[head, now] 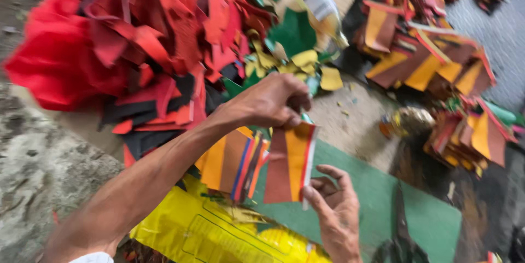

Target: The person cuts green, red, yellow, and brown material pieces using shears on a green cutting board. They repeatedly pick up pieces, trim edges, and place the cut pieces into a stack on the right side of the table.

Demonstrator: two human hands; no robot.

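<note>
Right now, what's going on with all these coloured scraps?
A person holds a striped brown, orange and red piece upright between both hands: the left hand pinches its top edge, the right hand its bottom corner. Beside it lies a stack of similar striped pieces, over a green sheet and a yellow bag. A heap of red scraps sits behind, and more striped piles lie to the right.

The striped piece (291, 162), banded in brown, orange and red, appears to be thin, matt cut sheet, paper or felt-like, as do the red scraps (136, 39) heaped behind. A glossy, crinkled plastic finish is shown by the yellow bag (197, 230). The green sheet (426, 216) looks smooth and matt, the stone ground (38, 164) rough.
</note>
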